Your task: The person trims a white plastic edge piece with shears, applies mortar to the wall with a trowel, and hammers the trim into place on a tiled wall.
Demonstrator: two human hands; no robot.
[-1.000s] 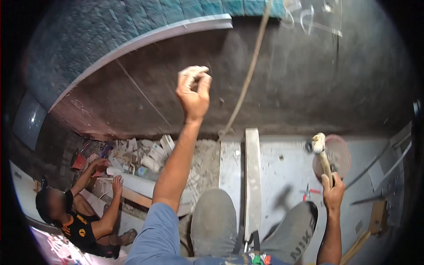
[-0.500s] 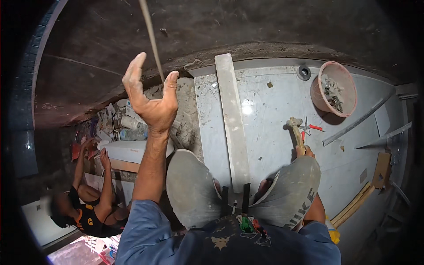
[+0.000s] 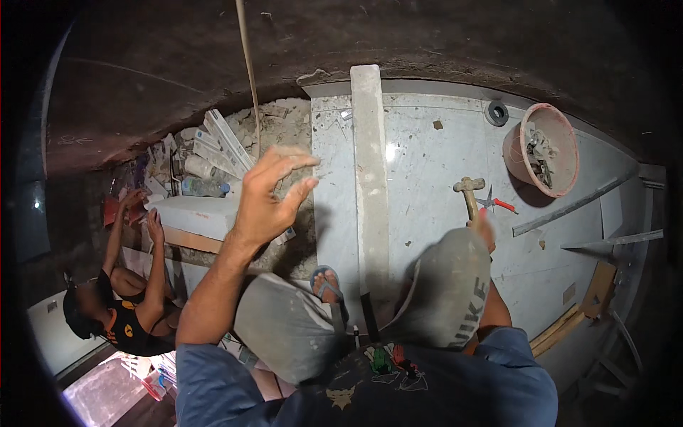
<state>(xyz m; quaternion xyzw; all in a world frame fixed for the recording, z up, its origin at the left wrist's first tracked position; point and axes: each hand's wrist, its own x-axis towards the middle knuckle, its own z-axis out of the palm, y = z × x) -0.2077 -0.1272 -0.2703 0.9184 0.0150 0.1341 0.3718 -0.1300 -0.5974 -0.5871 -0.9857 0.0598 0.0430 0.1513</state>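
My left hand [image 3: 267, 196] is raised left of the middle, fingers curved and thumb apart, with nothing in it. Beneath it lie rubble and the left edge of the pale floor panel [image 3: 334, 213]. My right hand [image 3: 486, 231], slightly blurred beside my right knee, is closed on the handle of a hammer [image 3: 468, 186]. Just beyond that hand, red-handled snips [image 3: 502, 204] rest on the panel, close to the hammer head. A long grey-white bar [image 3: 370, 156] runs away from me between my legs.
A pink bucket [image 3: 518, 153] of scraps and a grey tape roll [image 3: 496, 113] stand at the far right. Metal strips [image 3: 576, 203] and wood lengths [image 3: 562, 331] lie right. A thin pole [image 3: 247, 64] rises at left. A co-worker [image 3: 135, 313] crouches left beside a white box [image 3: 196, 217].
My left hand has come lower and turned rightward, its fingers curling more. My right hand and the hammer shifted slightly left. My legs moved left, and a sandalled foot now shows.
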